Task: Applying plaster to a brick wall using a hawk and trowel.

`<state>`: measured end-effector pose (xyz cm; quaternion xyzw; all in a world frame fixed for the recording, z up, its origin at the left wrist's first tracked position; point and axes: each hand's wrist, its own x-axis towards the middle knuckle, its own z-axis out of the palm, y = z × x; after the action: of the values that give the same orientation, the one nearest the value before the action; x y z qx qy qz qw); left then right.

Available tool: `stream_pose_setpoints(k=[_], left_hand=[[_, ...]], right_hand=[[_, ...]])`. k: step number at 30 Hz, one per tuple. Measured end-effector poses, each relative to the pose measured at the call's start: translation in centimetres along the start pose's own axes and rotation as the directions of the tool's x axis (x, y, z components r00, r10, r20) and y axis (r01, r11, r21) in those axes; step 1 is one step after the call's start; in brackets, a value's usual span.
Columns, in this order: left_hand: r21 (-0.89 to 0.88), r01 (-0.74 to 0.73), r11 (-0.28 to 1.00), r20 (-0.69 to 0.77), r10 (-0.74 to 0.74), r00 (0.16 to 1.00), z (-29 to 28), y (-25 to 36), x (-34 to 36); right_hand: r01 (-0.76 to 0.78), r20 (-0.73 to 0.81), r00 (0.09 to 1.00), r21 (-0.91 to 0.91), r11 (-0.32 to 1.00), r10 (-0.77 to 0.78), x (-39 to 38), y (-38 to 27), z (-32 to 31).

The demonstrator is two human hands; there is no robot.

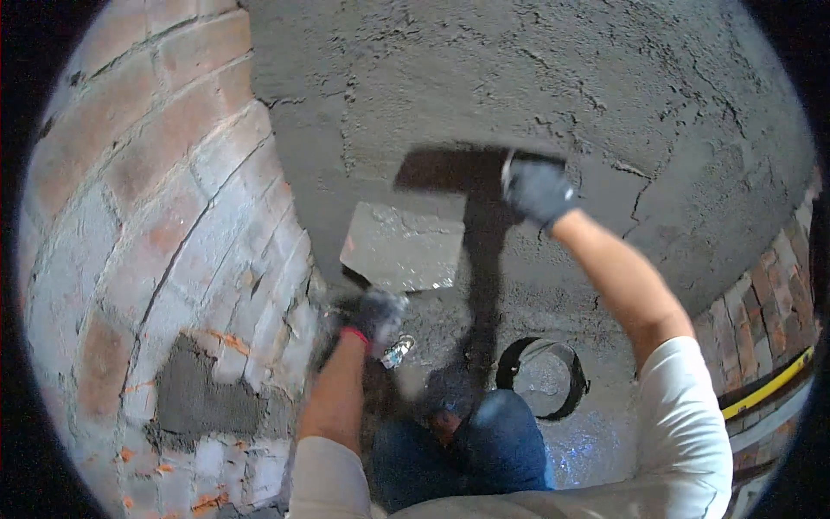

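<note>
My left hand (380, 317), in a dark glove with a red cuff, is closed below a plasterer's hawk (363, 255). Wet grey mortar (415, 235) glistens on the hawk's flat top. Farther up and to the right, my right hand (540, 192), also in a dark glove, grips what looks like a plastering trowel (454, 170). Its long dark blade lies level at the freshly coated grey wall (450, 78), blurred by motion. A dark shadow runs down from it. Cracks and rough patches mark the mortar above and right of the trowel.
Bare brickwork (138, 156) rises on the left, with a grey mortar patch (203, 394) low on it. A round bucket (577, 394) stands by my right knee. At the right edge, a yellow bar (765, 385) lies in front of more brick.
</note>
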<state>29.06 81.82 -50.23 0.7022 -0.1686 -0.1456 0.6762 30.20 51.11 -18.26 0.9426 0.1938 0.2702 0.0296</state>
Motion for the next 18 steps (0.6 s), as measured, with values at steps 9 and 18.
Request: stream_pose_setpoints(k=[9,18], left_hand=[[-0.598,0.290,0.747,0.073,-0.309,0.948,13.6,5.8,0.5],[-0.542,0.273,0.794,0.014,-0.316,0.949,15.9,7.4,1.6]], right_hand=[[0.039,0.186,0.983,-0.148,0.988,-0.011,4.3,2.3,-4.9],[-0.156,-0.121,0.984,-0.230,0.961,0.130,6.6,9.3,-13.1]])
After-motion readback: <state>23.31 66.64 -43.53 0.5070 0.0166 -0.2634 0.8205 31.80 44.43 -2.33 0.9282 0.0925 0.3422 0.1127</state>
